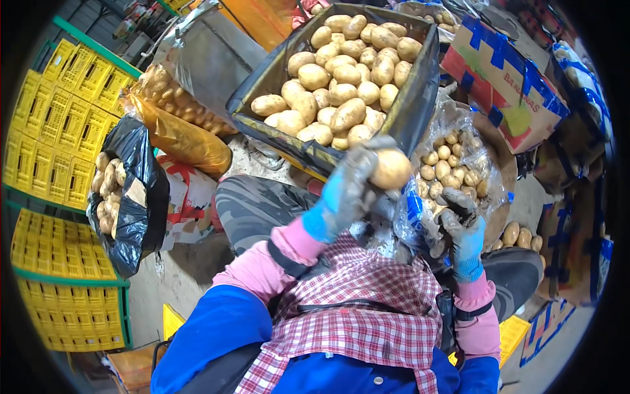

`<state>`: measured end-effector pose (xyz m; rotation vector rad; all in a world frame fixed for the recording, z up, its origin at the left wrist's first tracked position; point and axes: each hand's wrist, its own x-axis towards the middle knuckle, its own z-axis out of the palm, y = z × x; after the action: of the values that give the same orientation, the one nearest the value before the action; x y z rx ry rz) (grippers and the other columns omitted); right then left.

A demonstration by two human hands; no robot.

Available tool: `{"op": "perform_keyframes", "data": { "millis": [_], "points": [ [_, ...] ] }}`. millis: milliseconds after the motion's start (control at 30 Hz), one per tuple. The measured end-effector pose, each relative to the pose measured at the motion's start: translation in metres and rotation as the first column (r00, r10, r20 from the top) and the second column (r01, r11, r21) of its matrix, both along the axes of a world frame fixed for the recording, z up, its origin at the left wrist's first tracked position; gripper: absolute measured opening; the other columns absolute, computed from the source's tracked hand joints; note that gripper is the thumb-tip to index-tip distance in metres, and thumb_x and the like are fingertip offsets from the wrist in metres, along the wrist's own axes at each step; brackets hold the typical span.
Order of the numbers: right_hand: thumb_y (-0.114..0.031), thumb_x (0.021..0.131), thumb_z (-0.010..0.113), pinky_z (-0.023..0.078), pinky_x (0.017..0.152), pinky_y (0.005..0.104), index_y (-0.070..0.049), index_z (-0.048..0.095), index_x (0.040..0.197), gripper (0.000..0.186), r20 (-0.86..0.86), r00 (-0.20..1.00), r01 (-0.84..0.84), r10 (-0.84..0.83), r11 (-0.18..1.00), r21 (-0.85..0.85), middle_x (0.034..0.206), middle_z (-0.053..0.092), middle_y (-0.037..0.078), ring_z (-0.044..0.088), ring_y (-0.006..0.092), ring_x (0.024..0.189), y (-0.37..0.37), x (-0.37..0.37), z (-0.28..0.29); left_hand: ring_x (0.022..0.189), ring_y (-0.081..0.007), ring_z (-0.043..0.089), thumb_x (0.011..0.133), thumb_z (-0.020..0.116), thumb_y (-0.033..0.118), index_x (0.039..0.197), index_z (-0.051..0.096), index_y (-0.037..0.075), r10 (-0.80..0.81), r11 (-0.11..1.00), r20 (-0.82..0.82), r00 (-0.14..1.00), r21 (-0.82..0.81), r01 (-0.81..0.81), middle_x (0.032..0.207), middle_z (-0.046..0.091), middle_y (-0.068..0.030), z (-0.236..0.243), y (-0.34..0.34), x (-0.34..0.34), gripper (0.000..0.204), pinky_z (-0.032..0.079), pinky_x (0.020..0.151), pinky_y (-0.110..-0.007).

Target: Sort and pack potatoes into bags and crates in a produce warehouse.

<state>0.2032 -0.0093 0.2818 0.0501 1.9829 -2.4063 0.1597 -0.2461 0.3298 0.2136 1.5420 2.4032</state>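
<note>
My left hand (351, 187), in a muddy blue-and-grey work glove, is closed around a large potato (392, 169). It is just past the near edge of a crate (279, 141) with a dark plastic liner, heaped with large potatoes (341, 82). My right hand (461, 230), gloved the same way, has its curled fingers apart, and nothing shows between them. It hovers at the near side of a clear plastic bag (420, 213) holding small potatoes (453, 167). Part of that bag's near side is hidden by my hands.
At left stand stacked yellow crates (65, 118) and a black bag (141, 217) of potatoes. An orange mesh sack (177, 131) of potatoes leans behind it. A taped cardboard box (502, 82) is at the far right. Several loose potatoes (522, 236) lie beyond my right knee.
</note>
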Motion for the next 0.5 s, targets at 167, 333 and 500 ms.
{"op": "perform_keyframes", "data": {
  "millis": [167, 333, 500],
  "points": [
    [-0.009, 0.084, 0.057, 0.045, 0.055, 0.0193, 0.005, 0.048, 0.122, 0.042, 0.082, 0.993, 0.091, -0.083, 0.99, -0.104, 0.102, 0.061, 0.011, 0.055, 0.0098, 0.068, 0.002, -0.01, -0.006, 0.098, -0.0236, 0.06, 0.095, 0.046, 0.026, 0.125, 0.041, 0.004, 0.303, 0.924, -0.259, 0.917, -0.155, -0.349, 0.111, 0.055, -0.0148, 0.015, -0.087, -0.078, 0.038, 0.054, 0.078, -0.036],
    [-0.01, 0.085, 0.057, 0.044, 0.053, 0.0172, 0.0, 0.049, 0.122, 0.04, 0.119, 0.983, 0.144, -0.136, 0.988, -0.057, 0.1, 0.061, 0.007, 0.055, 0.0088, 0.069, 0.008, -0.016, -0.021, 0.105, -0.0187, 0.056, 0.092, 0.05, 0.015, 0.122, 0.049, 0.004, 0.214, 0.851, -0.439, 0.873, -0.355, -0.387, 0.117, 0.052, -0.0093, -0.004, -0.134, -0.137, 0.032, 0.047, 0.09, -0.032],
    [-0.007, 0.082, 0.059, 0.047, 0.057, 0.02, 0.002, 0.051, 0.121, 0.041, 0.168, 0.972, 0.179, -0.161, 0.979, -0.099, 0.097, 0.063, 0.009, 0.056, 0.0111, 0.069, 0.011, -0.019, -0.027, 0.13, -0.0248, 0.035, 0.073, 0.061, 0.0, 0.125, 0.051, 0.01, -0.495, 0.269, -0.336, 0.802, -0.936, -0.226, 0.128, 0.048, -0.0133, -0.027, -0.154, -0.155, 0.054, 0.026, 0.109, -0.035]
  ]
}}
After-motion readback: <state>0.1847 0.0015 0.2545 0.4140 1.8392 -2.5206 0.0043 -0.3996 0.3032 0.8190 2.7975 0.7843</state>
